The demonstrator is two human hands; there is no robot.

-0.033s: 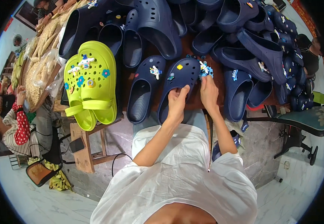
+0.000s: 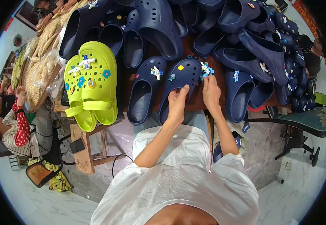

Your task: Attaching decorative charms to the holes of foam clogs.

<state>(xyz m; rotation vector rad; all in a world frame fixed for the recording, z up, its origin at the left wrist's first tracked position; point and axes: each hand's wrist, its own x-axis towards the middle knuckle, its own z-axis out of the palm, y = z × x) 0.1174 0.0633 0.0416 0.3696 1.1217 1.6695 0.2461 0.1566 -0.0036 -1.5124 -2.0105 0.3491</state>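
Note:
My left hand (image 2: 177, 105) is closed on the rim of a navy clog (image 2: 181, 75), its thumb lying along the opening. The clog's toe points away from me and carries a yellow charm (image 2: 180, 68) and a small teal one (image 2: 172, 78). Just right of it, my right hand (image 2: 211, 92) has its fingers pinched at a white-and-blue shoe charm (image 2: 207, 69) among a little cluster of charms. The fingertips partly cover what they hold. To the left, another navy clog (image 2: 145, 90) bears a white figure charm (image 2: 156, 72) and a red one.
A lime-green pair of clogs (image 2: 99, 75) with charms stands at the left. Navy clogs (image 2: 240, 90) are heaped along the back and right. A wooden stool (image 2: 82, 150) with a phone (image 2: 77, 146) sits at lower left; people work around pale piles (image 2: 39, 75) beyond. An office chair (image 2: 305, 122) is at right.

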